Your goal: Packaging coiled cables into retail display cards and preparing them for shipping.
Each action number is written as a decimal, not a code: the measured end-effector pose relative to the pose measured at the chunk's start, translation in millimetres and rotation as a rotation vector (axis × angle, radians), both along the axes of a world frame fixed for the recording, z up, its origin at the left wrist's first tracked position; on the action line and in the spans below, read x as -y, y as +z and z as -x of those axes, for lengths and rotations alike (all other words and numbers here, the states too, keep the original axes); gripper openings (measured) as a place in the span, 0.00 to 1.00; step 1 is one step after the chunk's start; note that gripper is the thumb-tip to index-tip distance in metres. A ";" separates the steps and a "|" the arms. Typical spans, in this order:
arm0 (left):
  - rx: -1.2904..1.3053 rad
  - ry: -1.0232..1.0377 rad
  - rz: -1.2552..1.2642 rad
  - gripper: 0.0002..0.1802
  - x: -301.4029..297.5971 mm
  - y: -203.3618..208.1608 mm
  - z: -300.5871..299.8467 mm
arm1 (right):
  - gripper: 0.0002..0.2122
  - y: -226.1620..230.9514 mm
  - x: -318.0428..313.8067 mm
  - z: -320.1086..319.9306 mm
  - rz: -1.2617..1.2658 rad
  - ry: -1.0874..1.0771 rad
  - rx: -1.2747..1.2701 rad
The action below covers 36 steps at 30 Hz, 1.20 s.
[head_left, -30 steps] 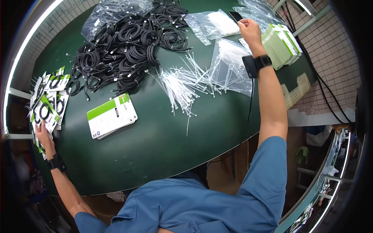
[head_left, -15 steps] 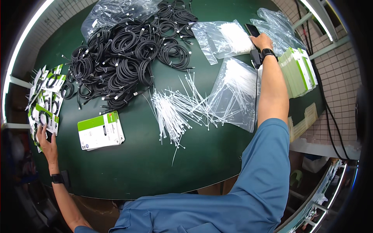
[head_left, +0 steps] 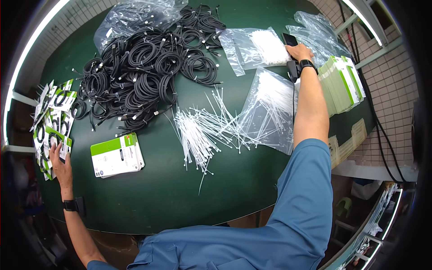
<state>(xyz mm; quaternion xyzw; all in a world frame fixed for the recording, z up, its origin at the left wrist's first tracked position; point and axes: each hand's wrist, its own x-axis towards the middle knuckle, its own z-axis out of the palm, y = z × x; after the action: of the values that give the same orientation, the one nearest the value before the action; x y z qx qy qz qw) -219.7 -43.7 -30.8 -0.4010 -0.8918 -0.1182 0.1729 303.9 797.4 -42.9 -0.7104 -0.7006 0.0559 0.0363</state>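
Note:
My left hand (head_left: 61, 166) rests at the near end of a heap of carded black cables (head_left: 53, 119), fingers stretched out and apart against the green and white cards. Far to the right, my right hand (head_left: 300, 52) has its fingers curled at the near end of a dark phone (head_left: 290, 39); part of the phone is hidden under it. Beside that hand lies a clear bag of white cable ties (head_left: 272, 47). A second, opened bag (head_left: 270, 99) lies nearer, its ties spilling toward a loose pile of white cable ties (head_left: 195, 135) mid-table.
A large mound of coiled black cables (head_left: 135, 72) covers the far left, with a clear plastic bag (head_left: 135, 18) behind it. A stack of green and white cards (head_left: 118, 155) lies near left. More stacked cards (head_left: 339, 85) stand right of my right forearm, below crumpled plastic bags (head_left: 317, 36).
The view has shifted slightly. The phone at my right hand looks less tilted and shows more of its dark face. My left hand stays at the carded cables.

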 end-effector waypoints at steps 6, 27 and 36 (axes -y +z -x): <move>0.065 0.002 -0.084 0.24 7.9 -7.4 -12.4 | 0.40 -6.4 17.2 -0.1 0.015 -0.030 -0.168; 0.038 0.011 -0.204 0.19 17.1 -49.0 -35.5 | 0.47 0.3 75.6 22.2 -0.522 0.151 0.035; 0.021 0.008 -0.206 0.19 20.5 -50.3 -36.2 | 0.47 -10.1 76.4 21.6 -0.642 0.184 0.066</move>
<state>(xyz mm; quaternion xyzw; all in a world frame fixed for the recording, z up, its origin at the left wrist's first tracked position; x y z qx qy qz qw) -183.5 -64.2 -81.2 -0.3760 -0.8784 -0.2129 0.2044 282.2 721.0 -53.0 -0.5981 -0.7444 -0.1875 0.2304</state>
